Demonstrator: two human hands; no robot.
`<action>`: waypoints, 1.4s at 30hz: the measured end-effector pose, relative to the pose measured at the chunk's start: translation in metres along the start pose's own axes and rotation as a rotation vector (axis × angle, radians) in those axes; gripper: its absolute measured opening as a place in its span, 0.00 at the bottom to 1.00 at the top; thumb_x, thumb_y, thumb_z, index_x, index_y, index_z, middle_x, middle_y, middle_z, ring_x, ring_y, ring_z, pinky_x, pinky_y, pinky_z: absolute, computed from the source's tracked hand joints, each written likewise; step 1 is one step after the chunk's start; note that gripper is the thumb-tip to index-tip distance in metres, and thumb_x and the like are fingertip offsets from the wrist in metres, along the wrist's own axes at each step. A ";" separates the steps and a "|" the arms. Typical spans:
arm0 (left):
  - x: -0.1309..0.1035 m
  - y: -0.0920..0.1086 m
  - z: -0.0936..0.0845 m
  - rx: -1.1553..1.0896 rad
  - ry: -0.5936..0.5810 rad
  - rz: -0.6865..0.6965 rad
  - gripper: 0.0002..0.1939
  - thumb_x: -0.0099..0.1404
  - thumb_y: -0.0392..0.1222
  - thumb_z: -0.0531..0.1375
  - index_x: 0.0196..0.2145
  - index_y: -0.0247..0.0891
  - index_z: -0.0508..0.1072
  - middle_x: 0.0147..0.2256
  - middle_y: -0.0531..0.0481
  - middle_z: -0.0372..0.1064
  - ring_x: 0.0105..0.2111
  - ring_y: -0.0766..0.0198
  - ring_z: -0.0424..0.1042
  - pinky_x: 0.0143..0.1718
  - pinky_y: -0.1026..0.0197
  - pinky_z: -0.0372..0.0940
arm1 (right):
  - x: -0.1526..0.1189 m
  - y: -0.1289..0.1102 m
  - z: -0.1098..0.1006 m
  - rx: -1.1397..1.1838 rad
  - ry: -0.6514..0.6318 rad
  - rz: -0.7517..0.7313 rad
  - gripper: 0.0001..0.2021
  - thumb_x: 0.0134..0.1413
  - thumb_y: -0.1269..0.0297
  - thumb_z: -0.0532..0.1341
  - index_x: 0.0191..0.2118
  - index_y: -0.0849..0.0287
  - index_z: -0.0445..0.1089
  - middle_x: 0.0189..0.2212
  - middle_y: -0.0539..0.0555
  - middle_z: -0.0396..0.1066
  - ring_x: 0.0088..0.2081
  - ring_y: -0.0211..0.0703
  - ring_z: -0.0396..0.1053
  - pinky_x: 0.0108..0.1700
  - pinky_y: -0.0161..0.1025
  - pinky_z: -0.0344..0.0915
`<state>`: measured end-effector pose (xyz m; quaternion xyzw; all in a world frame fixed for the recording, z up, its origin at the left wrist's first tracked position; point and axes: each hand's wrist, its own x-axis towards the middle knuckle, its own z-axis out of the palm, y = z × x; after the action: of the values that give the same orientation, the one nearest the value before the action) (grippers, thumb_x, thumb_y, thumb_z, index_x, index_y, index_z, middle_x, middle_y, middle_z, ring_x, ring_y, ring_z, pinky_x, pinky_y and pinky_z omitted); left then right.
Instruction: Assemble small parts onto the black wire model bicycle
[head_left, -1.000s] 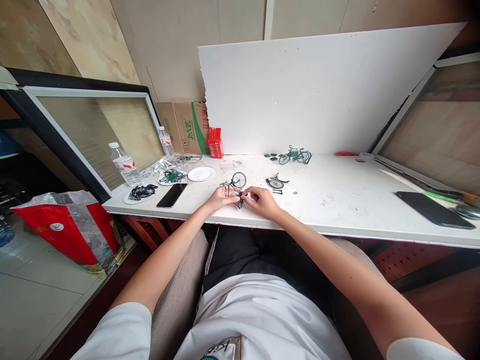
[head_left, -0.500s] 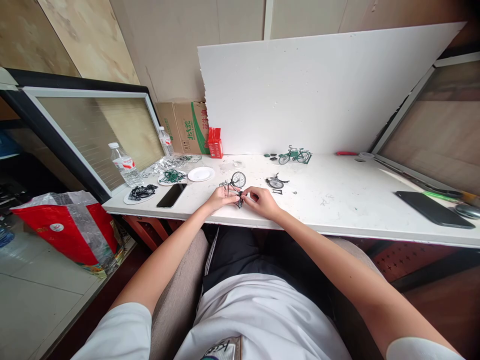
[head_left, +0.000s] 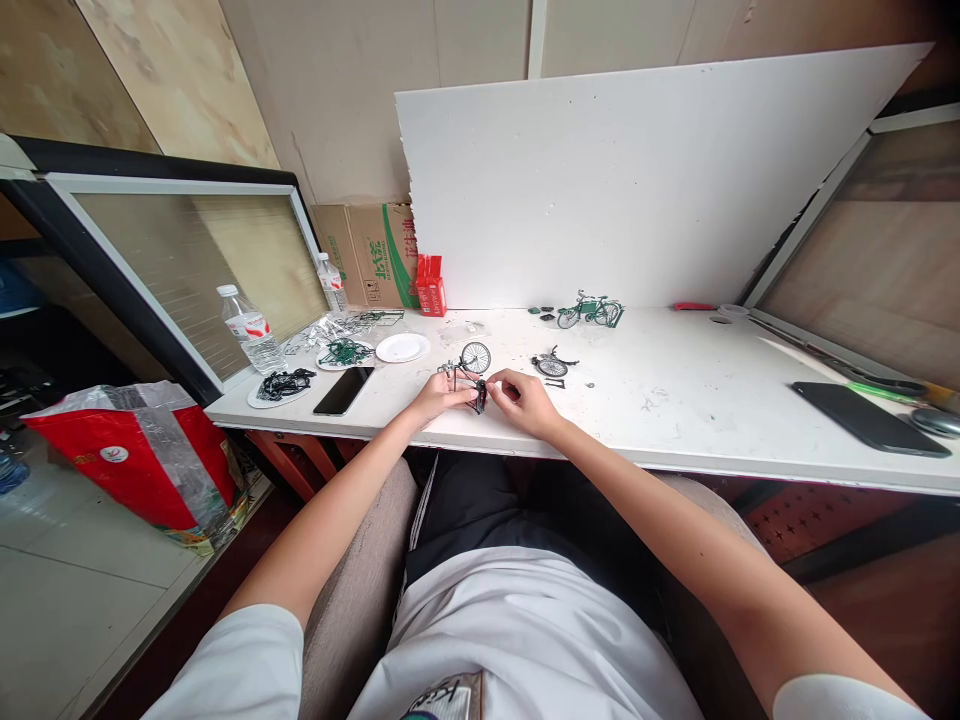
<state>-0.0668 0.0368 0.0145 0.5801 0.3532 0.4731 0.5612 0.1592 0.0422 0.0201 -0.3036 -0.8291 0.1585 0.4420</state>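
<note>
Near the table's front edge my left hand [head_left: 436, 398] is closed on a black model bicycle [head_left: 480, 395], which has one spoked wheel [head_left: 475, 357] pointing away from me. My right hand [head_left: 525, 402] is beside the bicycle's dark rear part, thumb and forefinger pinched together. Whatever is between those fingertips is too small to make out. To the right lie a loose black wheel with a curved part [head_left: 553, 364] and small black pieces [head_left: 556, 383]. A green model bicycle [head_left: 589, 309] stands farther back.
On the left are a phone [head_left: 344, 391], a plate [head_left: 295, 401] of black scraps, green scraps [head_left: 346, 351], a white plate [head_left: 403, 348] and water bottles [head_left: 251, 330]. A red box [head_left: 431, 286] stands behind. A black tablet-like slab [head_left: 868, 418] lies at right.
My right fingertips have drawn slightly right, away from the bicycle's rear part. The bicycle has shifted and turned a little in my left hand.
</note>
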 end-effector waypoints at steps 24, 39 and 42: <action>0.006 -0.007 -0.001 -0.002 0.145 -0.020 0.29 0.55 0.42 0.76 0.50 0.29 0.73 0.38 0.41 0.80 0.37 0.58 0.81 0.46 0.51 0.76 | 0.002 0.012 0.005 0.456 0.250 0.133 0.19 0.68 0.41 0.58 0.45 0.53 0.64 0.42 0.59 0.79 0.38 0.45 0.78 0.43 0.46 0.77; 0.007 -0.009 -0.003 -0.001 0.107 -0.013 0.28 0.56 0.42 0.75 0.51 0.29 0.74 0.36 0.41 0.81 0.36 0.57 0.82 0.46 0.50 0.76 | 0.001 0.009 0.006 0.424 0.164 0.135 0.19 0.67 0.41 0.59 0.44 0.53 0.66 0.42 0.57 0.80 0.41 0.47 0.81 0.34 0.40 0.78; 0.006 -0.008 -0.002 -0.002 0.115 -0.013 0.28 0.56 0.42 0.76 0.50 0.29 0.74 0.36 0.41 0.81 0.36 0.57 0.82 0.45 0.51 0.77 | 0.001 0.009 0.005 0.398 0.166 0.139 0.18 0.67 0.41 0.59 0.44 0.53 0.66 0.41 0.57 0.80 0.40 0.47 0.81 0.32 0.39 0.77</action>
<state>-0.0659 0.0444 0.0073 0.5491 0.3882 0.5025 0.5434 0.1576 0.0496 0.0129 -0.2785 -0.7194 0.3237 0.5478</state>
